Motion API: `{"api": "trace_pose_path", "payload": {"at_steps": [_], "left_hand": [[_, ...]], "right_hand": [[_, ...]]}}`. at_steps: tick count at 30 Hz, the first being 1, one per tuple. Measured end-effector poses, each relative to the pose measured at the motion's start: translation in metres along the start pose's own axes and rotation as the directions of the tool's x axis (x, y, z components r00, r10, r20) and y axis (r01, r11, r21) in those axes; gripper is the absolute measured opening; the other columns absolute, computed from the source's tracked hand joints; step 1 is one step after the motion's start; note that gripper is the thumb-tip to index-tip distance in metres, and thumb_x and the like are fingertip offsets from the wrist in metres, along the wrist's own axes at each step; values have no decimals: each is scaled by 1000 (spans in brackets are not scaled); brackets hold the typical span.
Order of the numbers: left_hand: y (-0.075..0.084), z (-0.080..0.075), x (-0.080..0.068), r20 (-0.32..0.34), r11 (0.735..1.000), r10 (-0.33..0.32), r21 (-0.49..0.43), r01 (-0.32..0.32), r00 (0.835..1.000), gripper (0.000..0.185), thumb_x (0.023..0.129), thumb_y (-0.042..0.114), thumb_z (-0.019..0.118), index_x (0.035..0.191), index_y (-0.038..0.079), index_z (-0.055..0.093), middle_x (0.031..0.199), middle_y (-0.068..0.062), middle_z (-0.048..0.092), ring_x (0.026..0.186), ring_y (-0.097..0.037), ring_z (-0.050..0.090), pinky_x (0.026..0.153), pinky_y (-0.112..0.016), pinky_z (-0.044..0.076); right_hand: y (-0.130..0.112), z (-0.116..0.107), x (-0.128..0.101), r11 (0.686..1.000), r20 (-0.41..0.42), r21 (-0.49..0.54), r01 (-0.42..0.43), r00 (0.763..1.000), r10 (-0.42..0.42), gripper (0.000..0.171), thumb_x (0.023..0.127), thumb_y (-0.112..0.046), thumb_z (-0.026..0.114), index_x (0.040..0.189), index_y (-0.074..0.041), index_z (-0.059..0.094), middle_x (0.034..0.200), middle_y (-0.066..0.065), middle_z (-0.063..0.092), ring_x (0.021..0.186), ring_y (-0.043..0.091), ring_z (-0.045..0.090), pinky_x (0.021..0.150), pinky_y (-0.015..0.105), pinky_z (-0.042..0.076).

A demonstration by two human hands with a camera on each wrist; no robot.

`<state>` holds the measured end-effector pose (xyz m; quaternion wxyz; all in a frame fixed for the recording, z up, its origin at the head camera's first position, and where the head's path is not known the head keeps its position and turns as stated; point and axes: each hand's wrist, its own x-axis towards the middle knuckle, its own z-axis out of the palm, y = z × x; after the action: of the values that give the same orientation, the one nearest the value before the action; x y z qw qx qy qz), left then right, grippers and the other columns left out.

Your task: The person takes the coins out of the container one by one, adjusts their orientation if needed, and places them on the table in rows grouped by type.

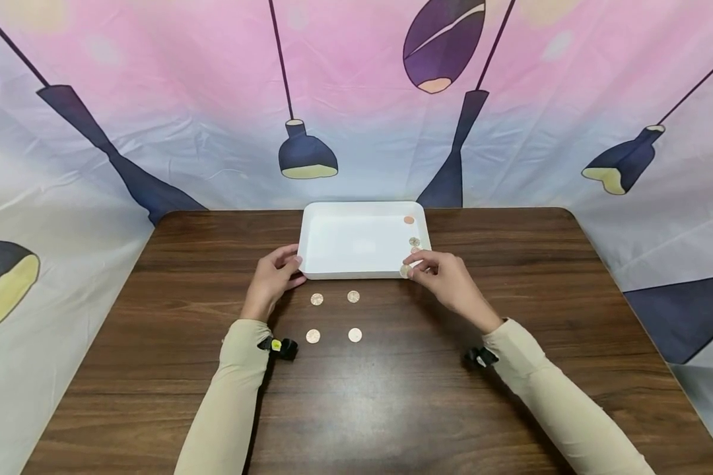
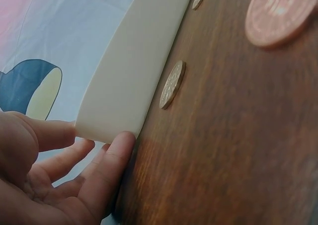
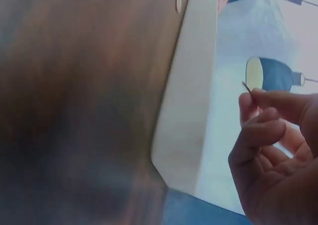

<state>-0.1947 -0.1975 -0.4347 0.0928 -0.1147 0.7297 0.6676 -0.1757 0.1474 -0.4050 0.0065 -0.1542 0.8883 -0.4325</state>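
My left hand (image 1: 269,277) holds the front left corner of a shallow white tray (image 1: 356,274), with its fingertips against the wall in the left wrist view. Above the tray's front right corner, my right hand (image 1: 448,280) pinches a coin (image 1: 405,270) between thumb and fingers. That coin shows as a thin edge in the right wrist view. Inside the tray, along its right side, lie a copper-coloured coin (image 1: 408,220), a duller coin (image 1: 414,241) and another coin partly hidden near my right fingers. Several coins (image 1: 317,299) lie flat in two rows on the table before the tray.
The brown wooden table (image 1: 356,409) carries everything, and the tray stands by its far edge. Behind hangs a cloth backdrop (image 1: 226,132) printed with lamps. A small black camera is strapped to each wrist.
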Motion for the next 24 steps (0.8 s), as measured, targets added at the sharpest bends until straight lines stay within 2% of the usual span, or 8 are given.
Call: {"api": "trace_pose_path", "payload": {"at_steps": [4, 7, 12, 18, 24], "left_hand": [[0, 0, 0, -6, 1000, -1, 1, 1, 1000, 48, 112, 10, 50, 159, 3, 44, 152, -26, 48, 131, -33, 56, 91, -26, 60], [-1, 0, 0, -11, 1000, -3, 3, 3, 1000, 48, 112, 11, 51, 159, 4, 45, 152, -25, 48, 132, -33, 56, 91, -26, 60], [-1, 1, 1, -7, 1000, 0, 2, 0, 1000, 48, 112, 12, 51, 159, 4, 44, 152, -25, 48, 133, -34, 56, 92, -27, 60], [-1, 1, 0, -12, 1000, -3, 3, 3, 1000, 48, 112, 12, 51, 159, 5, 45, 149, -25, 48, 131, -34, 57, 93, -28, 60], [-1, 1, 0, -11, 1000, 3, 0, -3, 1000, 47, 112, 12, 51, 158, 5, 47, 147, -26, 49, 130, -35, 58, 92, -29, 60]], "right_hand": [[1, 15, -11, 996, 33, 51, -78, 997, 77, 12, 95, -5, 78, 107, -6, 77, 86, 4, 78, 71, 11, 63, 65, 26, 48], [5, 25, -15, 989, 92, 47, -139, 987, 134, 8, 94, -5, 77, 102, -6, 76, 84, 0, 78, 75, 9, 64, 72, 28, 50], [13, 32, -11, 983, 152, -14, -184, 971, 184, 7, 94, -4, 74, 101, -5, 76, 83, -1, 77, 80, 9, 66, 80, 31, 51], [14, 34, -3, 974, 158, -97, -205, 963, 219, 5, 95, -7, 71, 97, -5, 75, 84, 1, 72, 78, 13, 61, 75, 30, 48], [7, 40, 2, 939, 159, -249, -237, 946, 281, 7, 95, -15, 70, 90, -10, 72, 80, -2, 67, 75, 16, 59, 71, 31, 47]]}}
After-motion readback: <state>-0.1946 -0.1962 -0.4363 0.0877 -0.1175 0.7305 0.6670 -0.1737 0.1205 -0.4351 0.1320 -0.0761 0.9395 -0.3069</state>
